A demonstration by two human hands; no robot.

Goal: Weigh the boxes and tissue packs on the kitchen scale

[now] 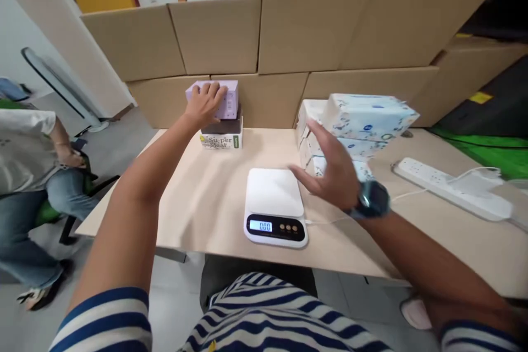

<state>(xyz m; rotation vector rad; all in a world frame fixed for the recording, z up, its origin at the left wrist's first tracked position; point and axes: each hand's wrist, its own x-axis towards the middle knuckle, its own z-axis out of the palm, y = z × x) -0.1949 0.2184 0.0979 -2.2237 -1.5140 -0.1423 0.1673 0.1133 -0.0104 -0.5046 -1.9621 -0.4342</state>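
Note:
My left hand [205, 103] is closed over a light purple box [231, 100], fingers across its top and front. The purple box rests on or just above a dark box [225, 126], which sits on a white box [223, 141] printed with "Su-per Meal". To the right, my right hand [336, 168] hovers open, thumb and fingers apart, in front of stacked tissue packs [365, 115]; whether it touches them I cannot tell. Between the hands lies a white digital scale [275, 192] with nothing on its plate. Its lit display reads 0.00.
Large cardboard boxes [309, 27] form a wall along the back of the wooden table [198, 203]. A white power strip [454, 187] with plugged-in cables lies at the right. At the left, a seated person [33, 165] is beside the table.

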